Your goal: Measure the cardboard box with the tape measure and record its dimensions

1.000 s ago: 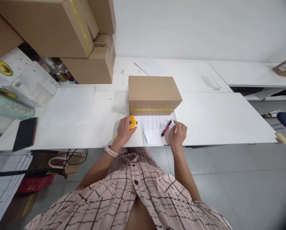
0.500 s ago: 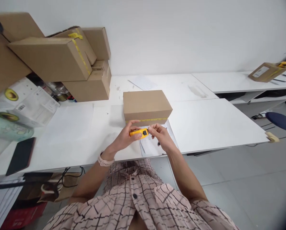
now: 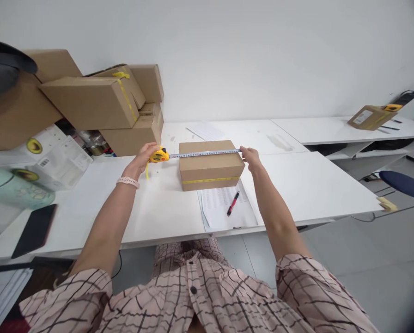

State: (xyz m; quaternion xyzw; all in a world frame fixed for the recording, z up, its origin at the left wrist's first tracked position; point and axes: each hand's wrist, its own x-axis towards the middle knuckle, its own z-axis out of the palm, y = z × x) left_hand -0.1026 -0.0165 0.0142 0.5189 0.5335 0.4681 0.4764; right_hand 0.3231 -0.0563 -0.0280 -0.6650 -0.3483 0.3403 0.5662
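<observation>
My left hand (image 3: 146, 155) is closed around the yellow case of a tape measure (image 3: 159, 155), left of a cardboard box (image 3: 210, 163). The blade (image 3: 203, 154) is pulled out and runs across the top of the box. At the box's right edge, my right hand (image 3: 249, 156) pinches the blade's free end. Yellow tape goes along the front side of the box. In front of it lie printed papers (image 3: 216, 210) with a red and black pen (image 3: 233, 203) on them.
Stacked cardboard boxes (image 3: 89, 102) stand at the back left, beside white cartons with avocado pictures (image 3: 63, 159). A mint-green bottle (image 3: 16, 188) and a dark tablet-like slab (image 3: 35, 230) are at the left. A small labelled box (image 3: 371, 118) sits far right, above a blue stool (image 3: 404, 184).
My hands have moved apart and up over the box, drawing the blade out of the tape measure. The pen and papers, partly covered before, now show.
</observation>
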